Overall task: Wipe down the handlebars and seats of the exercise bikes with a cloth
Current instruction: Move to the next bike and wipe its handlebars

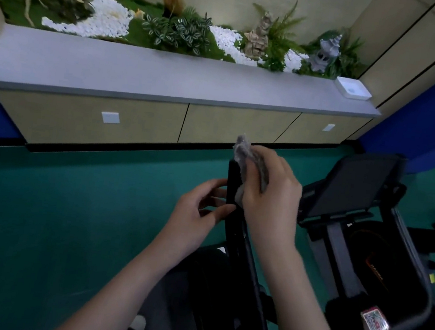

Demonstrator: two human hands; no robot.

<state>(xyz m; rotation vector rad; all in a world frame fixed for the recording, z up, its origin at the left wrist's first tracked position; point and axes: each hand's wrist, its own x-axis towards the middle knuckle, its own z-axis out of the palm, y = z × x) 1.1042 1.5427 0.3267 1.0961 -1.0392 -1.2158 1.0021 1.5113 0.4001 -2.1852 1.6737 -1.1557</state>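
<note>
A black handlebar grip (232, 183) of the exercise bike rises upright in the middle of the view. My right hand (270, 190) is closed on a grey cloth (242, 151) and presses it against the grip's right side and top. My left hand (200, 206) curls loosely around the grip from the left, fingertips touching it lower down. The bike's black frame (243, 277) runs down toward me. The seat is not in sight.
The bike's dark console screen (353, 187) tilts up at the right, with QR stickers (377, 327) on the frame below. A long cabinet with a grey ledge (167, 76) and a planter stands ahead. The floor (54, 213) is green; a white box (353, 88) sits on the ledge.
</note>
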